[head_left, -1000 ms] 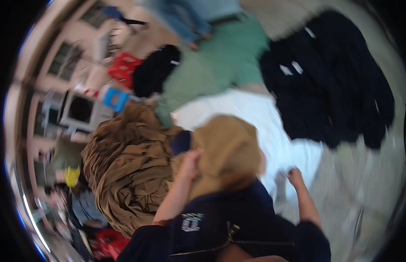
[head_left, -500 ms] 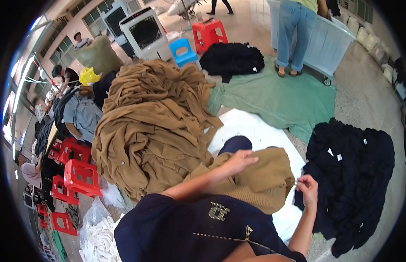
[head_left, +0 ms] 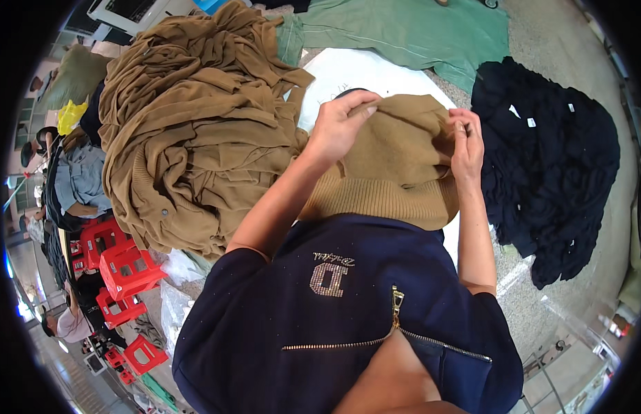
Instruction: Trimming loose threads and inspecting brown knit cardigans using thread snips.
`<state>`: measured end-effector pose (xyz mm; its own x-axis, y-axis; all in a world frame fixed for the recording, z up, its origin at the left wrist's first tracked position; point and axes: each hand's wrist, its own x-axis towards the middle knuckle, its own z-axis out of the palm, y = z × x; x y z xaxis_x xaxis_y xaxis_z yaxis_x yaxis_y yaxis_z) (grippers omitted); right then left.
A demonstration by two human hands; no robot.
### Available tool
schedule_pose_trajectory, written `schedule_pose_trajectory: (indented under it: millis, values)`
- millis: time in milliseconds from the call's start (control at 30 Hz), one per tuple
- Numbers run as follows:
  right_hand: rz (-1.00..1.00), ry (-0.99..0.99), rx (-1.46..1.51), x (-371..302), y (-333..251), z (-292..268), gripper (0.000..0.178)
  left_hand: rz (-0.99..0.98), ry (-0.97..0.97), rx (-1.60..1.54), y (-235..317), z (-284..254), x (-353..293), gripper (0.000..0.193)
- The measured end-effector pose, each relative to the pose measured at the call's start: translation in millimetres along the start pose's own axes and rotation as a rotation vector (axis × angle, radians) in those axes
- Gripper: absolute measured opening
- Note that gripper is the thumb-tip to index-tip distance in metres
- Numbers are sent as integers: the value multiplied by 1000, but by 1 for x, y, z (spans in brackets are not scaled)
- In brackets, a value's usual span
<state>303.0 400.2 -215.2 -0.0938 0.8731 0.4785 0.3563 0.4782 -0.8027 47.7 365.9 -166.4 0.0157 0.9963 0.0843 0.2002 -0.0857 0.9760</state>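
Note:
A tan knit sweater (head_left: 396, 148) with a wide ribbed band lies over my lap, bunched and partly spread. My left hand (head_left: 340, 124) pinches its upper left edge between thumb and fingers. At the upper right edge, my right hand (head_left: 467, 141) has its fingers closed on the cloth; whether anything small is also in them is hidden. Left of my arm rises a big heap of the same tan knitwear (head_left: 203, 117). A white sheet (head_left: 334, 72) is spread beneath and beyond the sweater.
A pile of black garments (head_left: 548, 172) with small white tags lies close on the right. Green cloth (head_left: 403, 31) covers the floor ahead. Red stools (head_left: 131, 265) and a clear plastic bag (head_left: 175, 307) stand at the left. People sit farther off, past grey clothes (head_left: 82, 176).
The view has tipped downward. My left hand has shifted to the sweater's upper edge. My right hand, previously pinching something small beside the sweater, is now at its right edge, and the cloth is lifted.

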Motion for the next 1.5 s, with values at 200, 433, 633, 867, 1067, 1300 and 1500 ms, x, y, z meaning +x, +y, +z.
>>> schedule_pose_trajectory:
  millis: [200,433,633,867,1067,1300,1500]
  values:
    - [-159,-499,43,36,-62,1,35,447,-37,166,16,13,-8,20]
    - [-431,-137,-417,21,-61,-24,29,409,-41,398,24,31,-34,17]
    - [-515,-72,-527,-24,-66,-23,33,-710,-357,-1124,9,67,-31,36]
    - [114,-207,-209,-38,-88,-37,24,-584,-190,-1006,12,64,-29,22]
    - [-79,-191,-344,-28,-101,-35,30,-603,-202,-982,15,65,-30,22]
    - [-305,-173,-474,-27,-91,-30,31,-566,-158,-948,17,70,-34,20]
    - [-371,-152,-506,-27,-87,-28,30,-571,-96,-919,20,75,-36,18]
